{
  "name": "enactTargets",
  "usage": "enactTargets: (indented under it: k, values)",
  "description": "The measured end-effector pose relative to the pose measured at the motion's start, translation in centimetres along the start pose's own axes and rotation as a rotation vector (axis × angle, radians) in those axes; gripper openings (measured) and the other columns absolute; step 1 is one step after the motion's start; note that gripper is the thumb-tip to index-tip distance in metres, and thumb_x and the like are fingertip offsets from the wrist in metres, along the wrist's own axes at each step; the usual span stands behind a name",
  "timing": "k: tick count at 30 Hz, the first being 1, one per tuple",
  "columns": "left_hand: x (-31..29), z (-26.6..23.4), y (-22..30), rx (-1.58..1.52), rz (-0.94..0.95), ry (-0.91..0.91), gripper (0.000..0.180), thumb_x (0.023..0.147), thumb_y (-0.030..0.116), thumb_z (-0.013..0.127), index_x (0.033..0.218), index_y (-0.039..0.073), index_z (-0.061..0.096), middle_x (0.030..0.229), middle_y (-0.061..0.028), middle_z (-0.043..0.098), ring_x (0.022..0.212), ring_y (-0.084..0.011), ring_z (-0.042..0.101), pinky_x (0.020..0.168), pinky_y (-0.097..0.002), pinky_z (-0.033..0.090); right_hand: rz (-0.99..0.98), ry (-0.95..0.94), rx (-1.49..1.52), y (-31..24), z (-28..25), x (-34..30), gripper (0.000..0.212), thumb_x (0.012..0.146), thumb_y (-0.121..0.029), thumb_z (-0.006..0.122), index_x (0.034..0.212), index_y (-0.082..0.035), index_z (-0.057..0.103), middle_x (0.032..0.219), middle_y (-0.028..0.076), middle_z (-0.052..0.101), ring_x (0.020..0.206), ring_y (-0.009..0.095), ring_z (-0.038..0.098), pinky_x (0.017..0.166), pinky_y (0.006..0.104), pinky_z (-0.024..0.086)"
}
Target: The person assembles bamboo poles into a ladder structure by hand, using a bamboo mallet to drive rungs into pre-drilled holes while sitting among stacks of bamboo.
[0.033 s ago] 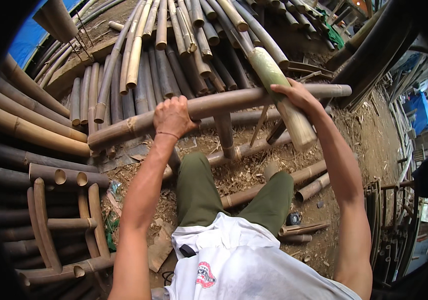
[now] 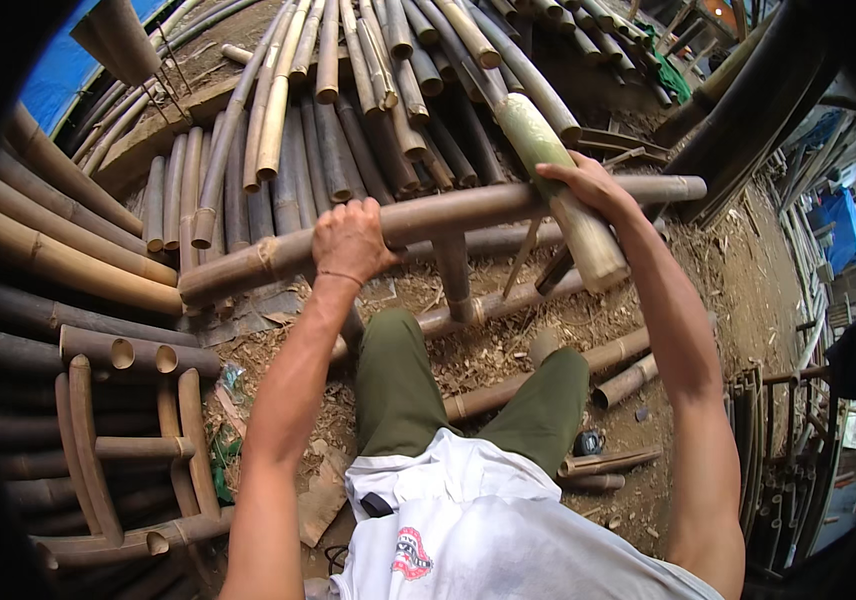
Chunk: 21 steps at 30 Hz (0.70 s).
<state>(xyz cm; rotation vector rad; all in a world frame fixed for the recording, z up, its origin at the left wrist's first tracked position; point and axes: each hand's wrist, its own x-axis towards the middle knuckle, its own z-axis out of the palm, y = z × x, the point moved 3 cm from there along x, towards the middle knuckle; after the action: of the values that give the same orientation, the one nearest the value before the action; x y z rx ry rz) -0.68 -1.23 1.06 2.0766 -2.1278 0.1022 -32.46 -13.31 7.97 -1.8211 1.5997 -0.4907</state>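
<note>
Bamboo pole (image 2: 468, 211), left grip (image 2: 351, 242) curled over — right grip (image 2: 593, 188) clasping pale club (image 2: 585, 240)

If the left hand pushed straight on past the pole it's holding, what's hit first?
Beyond the brown bamboo pole, the left hand would likely meet the stacked dark bamboo poles; depth is unclear.

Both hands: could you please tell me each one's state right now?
Left hand: closed over the long brown bamboo pole.
Right hand: closed around the pale green bamboo piece.
</note>
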Motion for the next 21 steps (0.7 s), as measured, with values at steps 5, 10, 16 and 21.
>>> enactTargets:
  k: [5,10,16,21]
  values:
    - [0.1,-1.7,-1.8,-0.132,0.120,-0.104,0.074,0.054,0.047,0.087,0.112,0.012,0.057,0.105,-0.0132,0.066,0.100,-0.0306,0.063,0.088,-0.0409,0.049,0.172,-0.038,0.010,-2.4,-0.6,5.6,0.062,0.078,-0.048,0.071,0.114,0.001,0.060,0.087,0.010,0.065,0.067,0.020,0.063,0.061,0.0343,0.052]
    - [-2.0,-4.2,-15.1,-0.072,-0.124,-0.595,0.080,0.051,0.047,0.088,0.117,0.014,0.059,0.109,-0.0142,0.067,0.104,-0.0308,0.063,0.090,-0.0400,0.049,-0.069,-0.183,0.268,-7.1,0.7,-4.5,0.070,0.078,-0.042,0.075,0.128,0.000,0.049,0.104,0.013,0.061,0.089,0.017,0.061,0.078,0.0310,0.050]
    - [-2.2,-1.2,-18.6,-0.011,0.042,-0.228,0.078,0.051,0.048,0.088,0.108,0.006,0.055,0.103,-0.0159,0.066,0.101,-0.0345,0.063,0.086,-0.0443,0.049,-0.089,-0.364,0.414,-14.3,7.7,-9.9,0.069,0.082,-0.041,0.070,0.132,0.001,0.047,0.109,0.012,0.058,0.094,0.016,0.057,0.081,0.0277,0.047]
    - [-4.2,-3.5,-22.8,-0.133,-0.100,-0.398,0.076,0.056,0.054,0.085,0.111,0.006,0.062,0.106,-0.0162,0.068,0.100,-0.0320,0.065,0.088,-0.0421,0.051,-0.063,-0.511,0.292,-20.0,12.6,-6.4,0.064,0.080,-0.049,0.067,0.120,0.001,0.058,0.101,0.014,0.063,0.081,0.019,0.064,0.075,0.0309,0.051]
